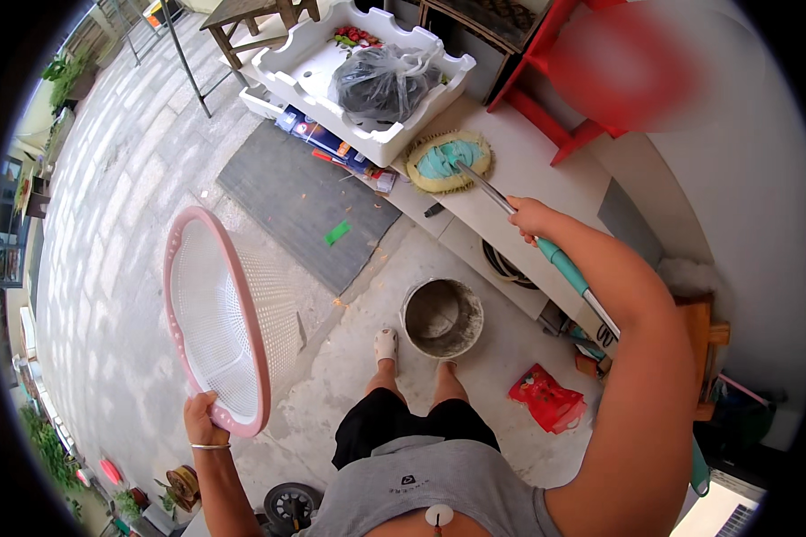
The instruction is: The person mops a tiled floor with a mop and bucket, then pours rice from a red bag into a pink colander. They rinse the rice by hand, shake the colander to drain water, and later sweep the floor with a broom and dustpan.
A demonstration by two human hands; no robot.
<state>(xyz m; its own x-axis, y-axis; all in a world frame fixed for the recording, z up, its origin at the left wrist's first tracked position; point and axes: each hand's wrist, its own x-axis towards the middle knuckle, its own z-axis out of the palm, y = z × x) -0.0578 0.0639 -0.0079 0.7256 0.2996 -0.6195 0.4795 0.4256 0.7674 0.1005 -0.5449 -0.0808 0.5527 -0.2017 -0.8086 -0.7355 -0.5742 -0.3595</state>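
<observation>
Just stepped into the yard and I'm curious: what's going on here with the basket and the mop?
A person stands outdoors on a paved floor. The left hand grips the rim of a large pink and white mesh basket, held up on its side. The right hand holds a mop handle, with the green mop head resting on a pale ledge. A grey bucket sits on the ground by the feet.

Basket [219,322]: white mesh w/ pink rim, showing a fine grid pattern. Mop head [449,162]: teal centre, yellow-green fringe; handle [546,242] running silver w/ a teal grip. Bucket [442,318]: grey, looking cement-stained inside. Mat [306,201]: dark grey, w/ 1 green scrap [337,233] lying on it. Tray [360,76]: white, carrying a dark grey plastic bag [383,82]. Bag on floor [546,399]: red. Shelf frame [546,80]: red. Floor [125,206]: pale grey paving.
</observation>
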